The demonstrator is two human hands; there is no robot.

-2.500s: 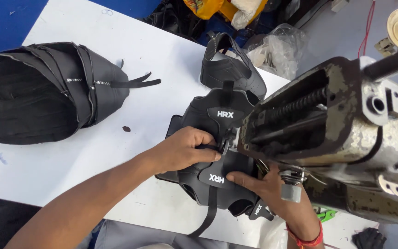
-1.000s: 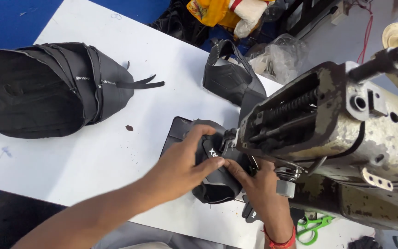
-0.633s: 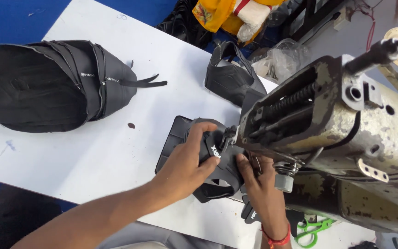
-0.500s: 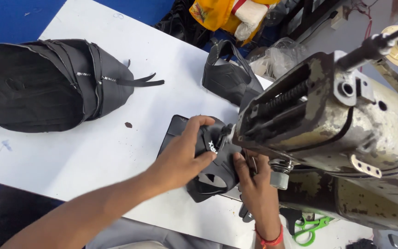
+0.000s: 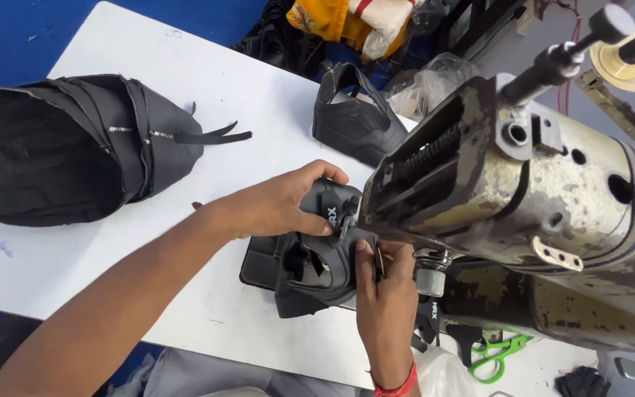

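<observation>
Looming at right, the sewing machine overhung our white table — a black pile lay far left. Under its head we held the black upper: left hand gripping its top, right hand pinching its edge.

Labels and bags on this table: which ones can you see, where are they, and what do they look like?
Printed logo: small white letters on the black shoe upper piece under the left hand.
Second logo tab: white letters on a black strip, below the sewing machine, beside the right hand.
Small white tags: on the black pile of pieces at far left.
Clear plastic bag: crumpled, behind the machine.
No signs or screens.
</observation>
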